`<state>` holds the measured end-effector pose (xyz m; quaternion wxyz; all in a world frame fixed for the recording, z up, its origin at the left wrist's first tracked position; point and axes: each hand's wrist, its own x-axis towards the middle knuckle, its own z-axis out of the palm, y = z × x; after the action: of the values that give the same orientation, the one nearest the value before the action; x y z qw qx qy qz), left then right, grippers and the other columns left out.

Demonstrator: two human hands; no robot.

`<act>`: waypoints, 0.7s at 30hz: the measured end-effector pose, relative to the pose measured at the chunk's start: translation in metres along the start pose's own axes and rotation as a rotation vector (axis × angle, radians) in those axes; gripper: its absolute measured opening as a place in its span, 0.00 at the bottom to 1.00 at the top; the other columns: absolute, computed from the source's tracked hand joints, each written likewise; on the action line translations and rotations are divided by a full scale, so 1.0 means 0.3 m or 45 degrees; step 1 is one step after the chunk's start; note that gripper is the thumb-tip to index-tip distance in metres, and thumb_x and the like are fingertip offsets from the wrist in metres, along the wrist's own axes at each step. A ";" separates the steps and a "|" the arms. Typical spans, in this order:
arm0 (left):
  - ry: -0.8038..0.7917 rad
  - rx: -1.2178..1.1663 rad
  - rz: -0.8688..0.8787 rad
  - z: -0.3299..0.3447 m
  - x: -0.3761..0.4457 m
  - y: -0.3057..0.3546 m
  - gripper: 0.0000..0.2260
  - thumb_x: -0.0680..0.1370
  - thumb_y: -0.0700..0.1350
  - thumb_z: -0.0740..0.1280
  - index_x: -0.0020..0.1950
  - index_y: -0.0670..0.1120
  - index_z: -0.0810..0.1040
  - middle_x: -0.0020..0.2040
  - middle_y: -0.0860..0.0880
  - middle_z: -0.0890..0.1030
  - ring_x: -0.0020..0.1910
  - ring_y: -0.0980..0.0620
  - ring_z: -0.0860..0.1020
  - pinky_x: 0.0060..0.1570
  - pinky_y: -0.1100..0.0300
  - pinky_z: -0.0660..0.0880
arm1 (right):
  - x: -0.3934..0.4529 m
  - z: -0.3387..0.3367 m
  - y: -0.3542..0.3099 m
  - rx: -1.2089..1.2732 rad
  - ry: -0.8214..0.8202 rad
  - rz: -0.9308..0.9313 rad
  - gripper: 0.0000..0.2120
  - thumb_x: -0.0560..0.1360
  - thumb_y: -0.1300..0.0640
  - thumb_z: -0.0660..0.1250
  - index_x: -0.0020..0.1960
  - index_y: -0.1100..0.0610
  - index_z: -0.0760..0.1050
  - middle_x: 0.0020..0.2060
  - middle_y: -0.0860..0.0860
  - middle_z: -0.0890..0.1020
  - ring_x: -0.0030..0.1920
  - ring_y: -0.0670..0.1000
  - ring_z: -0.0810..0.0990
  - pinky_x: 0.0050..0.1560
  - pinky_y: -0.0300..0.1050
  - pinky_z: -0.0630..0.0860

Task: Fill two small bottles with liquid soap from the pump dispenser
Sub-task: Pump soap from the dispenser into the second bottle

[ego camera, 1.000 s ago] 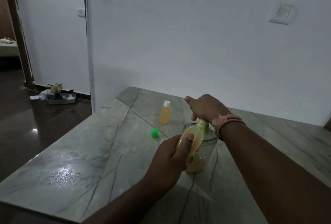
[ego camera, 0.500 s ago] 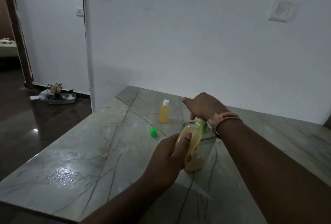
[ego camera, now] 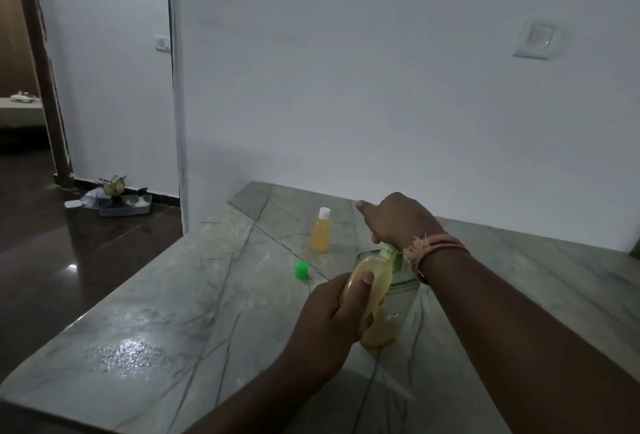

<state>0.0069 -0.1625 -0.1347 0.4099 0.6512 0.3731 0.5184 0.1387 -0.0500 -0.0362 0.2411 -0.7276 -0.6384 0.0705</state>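
My left hand (ego camera: 332, 312) grips a small uncapped bottle (ego camera: 375, 277) of orange-yellow soap, tilted with its mouth up against the green pump nozzle (ego camera: 393, 255). The clear pump dispenser (ego camera: 391, 312) stands on the marble counter (ego camera: 173, 312), with orange soap low in it. On top of the pump head rests my right hand (ego camera: 398, 220), fingers curled over it; a pink thread band circles that wrist. A second small bottle (ego camera: 321, 231), filled and closed with a white cap, stands upright farther back. A loose green cap (ego camera: 302, 269) lies on the counter to the left.
A white wall runs behind the counter, with a switch plate (ego camera: 535, 39) at upper right. The counter's left edge drops to a dark glossy floor, where a tray of clutter (ego camera: 117, 199) sits by the wall. A wet patch (ego camera: 128, 352) glistens at the counter's front left.
Almost nothing has moved. Both hands stay at the dispenser, the small bottle held at the nozzle; the view has shifted slightly.
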 end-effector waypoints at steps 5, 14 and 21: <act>-0.013 -0.015 -0.013 0.000 -0.002 0.011 0.19 0.83 0.59 0.57 0.48 0.47 0.81 0.32 0.51 0.78 0.27 0.60 0.74 0.28 0.67 0.68 | -0.029 -0.061 -0.019 -0.028 -0.070 -0.070 0.30 0.78 0.37 0.57 0.39 0.59 0.84 0.22 0.48 0.79 0.30 0.50 0.77 0.34 0.42 0.68; -0.018 0.020 -0.049 0.002 0.006 -0.004 0.19 0.83 0.58 0.56 0.55 0.47 0.80 0.32 0.53 0.79 0.28 0.61 0.76 0.28 0.71 0.68 | -0.028 -0.033 -0.010 0.027 -0.075 -0.032 0.27 0.78 0.38 0.59 0.40 0.60 0.82 0.26 0.50 0.78 0.31 0.50 0.76 0.33 0.42 0.67; -0.015 -0.001 -0.057 0.001 0.003 0.003 0.19 0.82 0.59 0.56 0.51 0.49 0.80 0.33 0.51 0.79 0.28 0.60 0.74 0.28 0.68 0.69 | -0.042 -0.060 -0.027 0.048 -0.056 -0.067 0.30 0.79 0.38 0.57 0.36 0.60 0.83 0.20 0.47 0.77 0.31 0.50 0.78 0.33 0.42 0.66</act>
<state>0.0074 -0.1622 -0.1336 0.4240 0.6455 0.3850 0.5053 0.1365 -0.0661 -0.0195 0.2425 -0.7041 -0.6610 0.0919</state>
